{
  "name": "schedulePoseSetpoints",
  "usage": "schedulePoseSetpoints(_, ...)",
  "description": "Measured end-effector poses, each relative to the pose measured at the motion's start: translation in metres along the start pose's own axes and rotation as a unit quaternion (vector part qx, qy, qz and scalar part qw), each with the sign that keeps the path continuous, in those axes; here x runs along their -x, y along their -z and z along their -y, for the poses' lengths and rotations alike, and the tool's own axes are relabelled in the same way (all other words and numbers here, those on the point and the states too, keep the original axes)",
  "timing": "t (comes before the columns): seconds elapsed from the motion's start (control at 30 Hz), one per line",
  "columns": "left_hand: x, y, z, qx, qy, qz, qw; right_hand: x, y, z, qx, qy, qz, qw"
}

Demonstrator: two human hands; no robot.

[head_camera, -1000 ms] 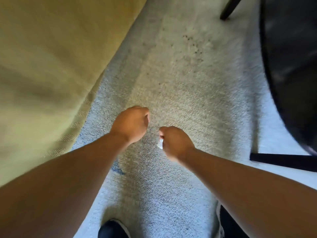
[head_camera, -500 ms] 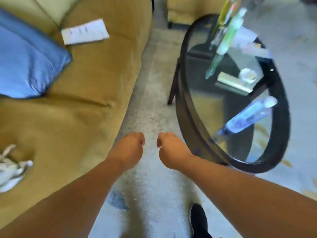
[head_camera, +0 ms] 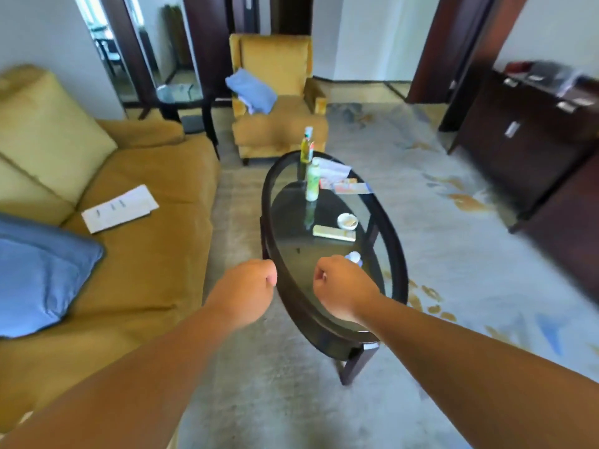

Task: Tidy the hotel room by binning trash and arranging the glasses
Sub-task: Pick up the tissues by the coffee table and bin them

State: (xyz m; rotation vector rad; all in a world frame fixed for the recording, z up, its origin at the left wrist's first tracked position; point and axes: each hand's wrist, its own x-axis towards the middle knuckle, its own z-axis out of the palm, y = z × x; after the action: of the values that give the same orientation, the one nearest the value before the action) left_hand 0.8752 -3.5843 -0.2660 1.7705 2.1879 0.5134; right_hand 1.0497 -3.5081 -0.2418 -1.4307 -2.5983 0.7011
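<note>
My left hand (head_camera: pixel 248 291) and my right hand (head_camera: pixel 343 288) are both closed into fists, side by side over the near end of an oval glass coffee table (head_camera: pixel 266 202). Nothing shows inside either fist. On the table stand a yellow-green bottle (head_camera: pixel 306 147) and a pale green bottle (head_camera: pixel 312 181). Also on it are loose papers and wrappers (head_camera: pixel 340 179), a small white dish (head_camera: pixel 347 221) and a flat box (head_camera: pixel 334 233). A clear bottle (head_camera: pixel 354 257) lies there, mostly hidden behind my right hand.
A mustard sofa (head_camera: pixel 146 260) runs along the left with a blue cushion (head_camera: pixel 42 273) and a white paper (head_camera: pixel 120 212) on it. An armchair (head_camera: pixel 275 131) with a blue cushion (head_camera: pixel 251 90) stands beyond the table. A dark sideboard (head_camera: pixel 534 140) lines the right wall.
The view has risen from the carpet to the whole room, so the table and armchair now show. A small white thing seen at my right fist a second ago is no longer visible.
</note>
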Motion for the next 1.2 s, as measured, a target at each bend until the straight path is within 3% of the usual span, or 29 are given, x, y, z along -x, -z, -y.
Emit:
schedulePoseSetpoints(0.2, -0.005, 0.010, -0.115, -0.009, -0.068, -0.022, 0.997, 0.061, 0.080, -0.056, -0.044, -0.007, -0.063, 0.997)
schedulePoseSetpoints(0.47, -0.012, -0.041, -0.333, -0.006, -0.182, -0.026, 0.983, 0.173, 0.180, -0.214, -0.041, -0.080, -0.137, 0.986)
schedulePoseSetpoints(0.7, -0.025, -0.112, -0.538, 0.027, -0.336, 0.013, 0.941, 0.290, 0.264, -0.365, -0.032, -0.167, -0.219, 0.961)
schedulePoseSetpoints(1.2, -0.055, -0.298, -0.913, -0.010, -0.572, 0.133, 0.809, 0.461, 0.372, -0.656, -0.031, -0.417, -0.363, 0.833)
